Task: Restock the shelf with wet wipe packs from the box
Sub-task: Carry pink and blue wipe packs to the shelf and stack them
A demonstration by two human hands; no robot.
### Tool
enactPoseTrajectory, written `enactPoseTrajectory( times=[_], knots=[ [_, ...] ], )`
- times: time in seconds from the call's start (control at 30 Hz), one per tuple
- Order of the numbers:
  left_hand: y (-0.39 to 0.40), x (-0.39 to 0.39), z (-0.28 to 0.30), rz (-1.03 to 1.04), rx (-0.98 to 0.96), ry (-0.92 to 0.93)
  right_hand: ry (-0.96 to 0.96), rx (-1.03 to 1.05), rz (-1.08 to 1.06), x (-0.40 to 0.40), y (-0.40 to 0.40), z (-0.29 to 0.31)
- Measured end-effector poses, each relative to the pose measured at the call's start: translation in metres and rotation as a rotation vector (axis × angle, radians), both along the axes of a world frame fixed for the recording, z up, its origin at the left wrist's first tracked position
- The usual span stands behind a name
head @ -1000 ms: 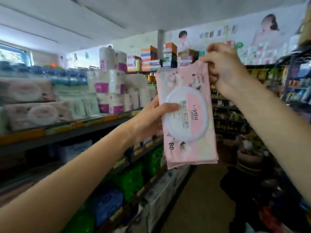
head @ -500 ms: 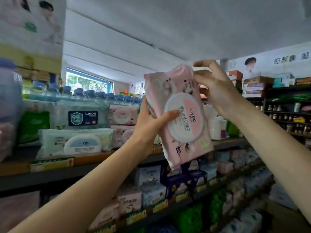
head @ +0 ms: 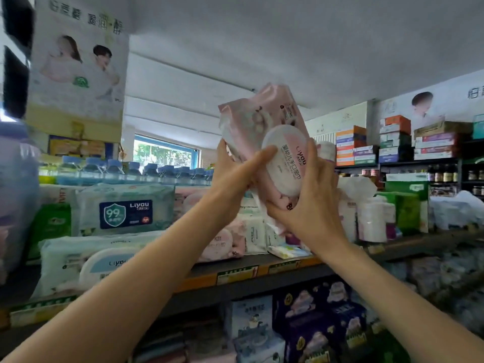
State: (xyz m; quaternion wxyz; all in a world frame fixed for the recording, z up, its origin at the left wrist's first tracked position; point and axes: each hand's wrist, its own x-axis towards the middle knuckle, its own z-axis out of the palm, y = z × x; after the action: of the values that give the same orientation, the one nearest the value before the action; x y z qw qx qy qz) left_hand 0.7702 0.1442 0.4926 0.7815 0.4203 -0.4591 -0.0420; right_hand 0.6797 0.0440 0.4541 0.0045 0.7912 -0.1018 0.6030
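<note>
We hold the pink wipe pack (head: pixel 258 121) mid-frame, above the shelf (head: pixel 235 277). Left hand (head: pixel 231 171) and right hand (head: pixel 309 205) clamp its lower end. Soft, slick film, probably hefty: grip the edges, not the lid.

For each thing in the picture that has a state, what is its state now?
Pink wet wipe pack with oval white lid: lid closed, held tilted above the shelf.
Left hand: grips the pack's left side.
Right hand: grips the pack's lower right.
Pale blue wet wipe pack: lid closed, lying on the grey shelf.
</note>
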Motion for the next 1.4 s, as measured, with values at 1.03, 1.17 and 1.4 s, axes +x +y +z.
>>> enactPoseTrajectory(
  times=[1.03, 1.17, 1.4],
  knots=[
    [-0.024, 0.197, -0.024, 1.193, 1.463, -1.114, 0.577, -0.517, -0.005, 0.226, -0.119, -0.019],
    [-0.028, 0.157, -0.020, 1.239, 1.515, -1.109, 0.575, -0.213, -0.102, 0.162, -0.110, -0.016],
    [-0.084, -0.003, -0.086, 0.881, 0.975, -1.403, 0.448, 0.339, -0.467, -0.036, -0.116, -0.069]
  ],
)
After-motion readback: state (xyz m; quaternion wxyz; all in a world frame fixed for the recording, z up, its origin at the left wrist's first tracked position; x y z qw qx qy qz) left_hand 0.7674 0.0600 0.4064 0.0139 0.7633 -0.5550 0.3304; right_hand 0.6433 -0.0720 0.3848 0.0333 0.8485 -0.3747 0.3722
